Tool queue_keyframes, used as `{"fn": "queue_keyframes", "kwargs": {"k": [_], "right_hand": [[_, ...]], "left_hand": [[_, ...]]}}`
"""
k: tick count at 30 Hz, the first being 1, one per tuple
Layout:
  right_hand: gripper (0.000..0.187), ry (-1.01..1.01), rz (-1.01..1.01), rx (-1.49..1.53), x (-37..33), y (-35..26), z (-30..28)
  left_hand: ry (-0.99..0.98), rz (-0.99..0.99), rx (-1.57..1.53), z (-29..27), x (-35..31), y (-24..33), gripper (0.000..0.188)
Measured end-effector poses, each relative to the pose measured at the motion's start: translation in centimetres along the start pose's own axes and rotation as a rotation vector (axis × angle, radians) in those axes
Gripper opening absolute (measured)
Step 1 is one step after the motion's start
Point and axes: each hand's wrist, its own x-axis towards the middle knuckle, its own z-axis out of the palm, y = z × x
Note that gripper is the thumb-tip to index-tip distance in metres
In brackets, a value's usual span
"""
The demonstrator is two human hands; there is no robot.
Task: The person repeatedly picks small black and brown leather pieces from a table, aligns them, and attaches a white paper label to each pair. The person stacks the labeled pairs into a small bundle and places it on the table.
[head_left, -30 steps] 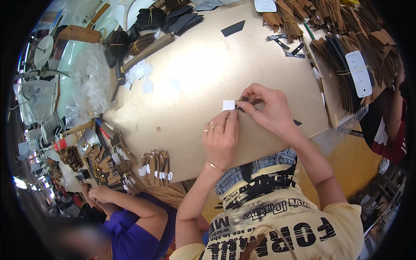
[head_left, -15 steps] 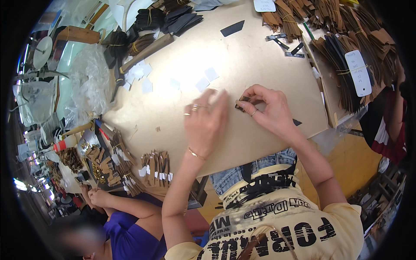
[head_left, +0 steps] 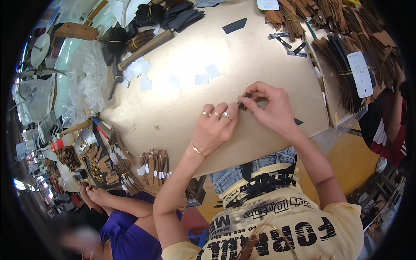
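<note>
A small strip (head_left: 243,100), brown and black and looking like leather, is pinched between the thumb and fingers of my right hand (head_left: 275,108). My left hand (head_left: 216,125), with rings on its fingers, has its fingers curled and its fingertips on the near left end of the same strip. Both hands are just above the tan tabletop (head_left: 182,125). Fingers cover much of the strip, so its full shape is hidden. Beyond my left hand lie pale paper squares (head_left: 202,79). A dark flat piece (head_left: 297,121) shows beside my right wrist.
A hammer (head_left: 147,50) lies at the back left near clear plastic bags (head_left: 89,78). Brown strip bundles (head_left: 342,71) with a white tag (head_left: 360,74) fill the right. Short black pieces (head_left: 297,48) and a black strip (head_left: 235,25) lie farther back. Another person (head_left: 130,234) sits at left.
My left hand, blurred with fingers extended before, has come to the strip and its fingers have closed there. My right hand keeps its pinch. One paper square lies straighter than before.
</note>
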Motion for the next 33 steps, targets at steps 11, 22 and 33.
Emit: {"fn": "queue_keyframes", "kwargs": {"k": [11, 22, 33], "right_hand": [[0.014, -0.039, 0.078, 0.065, 0.1, -0.5, -0.3], [0.015, -0.017, 0.022, 0.025, 0.0, -0.2, -0.3], [0.017, -0.008, 0.073, 0.06, 0.0, 0.5, -0.2]], "left_hand": [[0.042, -0.39, -0.057, -1.2, 0.7, -2.8, 0.026], [0.048, -0.325, 0.112, 0.2, 1.8, -4.4, 0.015], [-0.011, -0.213, 0.222, 0.7, -0.6, 5.2, 0.022]]}}
